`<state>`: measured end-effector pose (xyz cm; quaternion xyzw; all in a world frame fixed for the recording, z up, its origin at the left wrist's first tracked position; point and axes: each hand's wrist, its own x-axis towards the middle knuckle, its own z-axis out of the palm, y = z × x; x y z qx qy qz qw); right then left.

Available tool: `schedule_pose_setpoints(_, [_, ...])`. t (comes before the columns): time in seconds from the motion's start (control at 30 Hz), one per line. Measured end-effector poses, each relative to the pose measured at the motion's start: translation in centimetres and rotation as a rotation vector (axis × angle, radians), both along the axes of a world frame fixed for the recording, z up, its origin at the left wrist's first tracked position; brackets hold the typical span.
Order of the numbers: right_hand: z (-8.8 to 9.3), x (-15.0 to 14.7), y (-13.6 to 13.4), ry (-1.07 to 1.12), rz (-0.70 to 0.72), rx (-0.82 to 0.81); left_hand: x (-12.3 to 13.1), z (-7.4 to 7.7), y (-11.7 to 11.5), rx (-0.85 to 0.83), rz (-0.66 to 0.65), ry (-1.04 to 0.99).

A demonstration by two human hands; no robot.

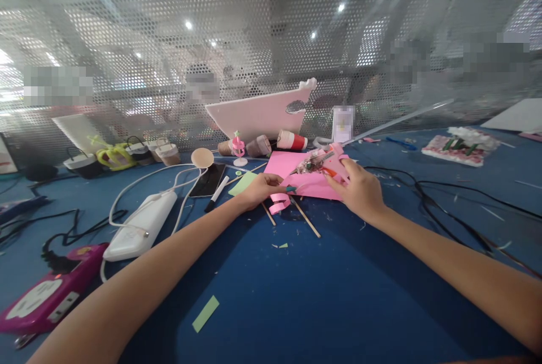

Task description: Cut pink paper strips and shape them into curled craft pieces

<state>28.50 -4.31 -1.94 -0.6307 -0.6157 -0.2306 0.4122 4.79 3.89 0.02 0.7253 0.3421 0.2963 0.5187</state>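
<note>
My right hand (363, 190) is wrapped round a pink hot glue gun (336, 156), and a long clear glue stick (398, 121) sticks out of its back. The gun's nozzle points left, toward my left hand (262, 188). My left fingers are pinched near a curled pink paper strip (280, 204); a small teal piece (291, 188) shows at the fingertips. Below both hands lies a pink sheet (313, 188). Thin wooden sticks (308, 220) rest at its near edge, and a green paper (243, 184) lies beside my left hand.
To the left are a white power bank (141, 226), a magenta power strip (53, 290), a phone (208, 181) and a marker (217, 193). Cups (292, 140) and a foam board (258, 114) stand behind. Black cables (432, 200) run along the right. A green paper strip (205, 314) lies in front.
</note>
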Motion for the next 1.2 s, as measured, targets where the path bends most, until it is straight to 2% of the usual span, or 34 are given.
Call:
schedule_pose_setpoints(0.27, [0.02, -0.04, 0.04, -0.05, 0.02, 0.066, -0.05, -0.09, 0.1, 0.009, -0.038, -0.026])
schedule_pose_setpoints(0.43, [-0.2, 0.04, 0.19, -0.082, 0.016, 0.1, -0.12, -0.03, 0.0, 0.006, -0.003, -0.01])
schedule_pose_setpoints(1.2, [-0.34, 0.18, 0.28, -0.135, 0.004, 0.115, -0.08, 0.01, -0.14, -0.024, -0.004, -0.063])
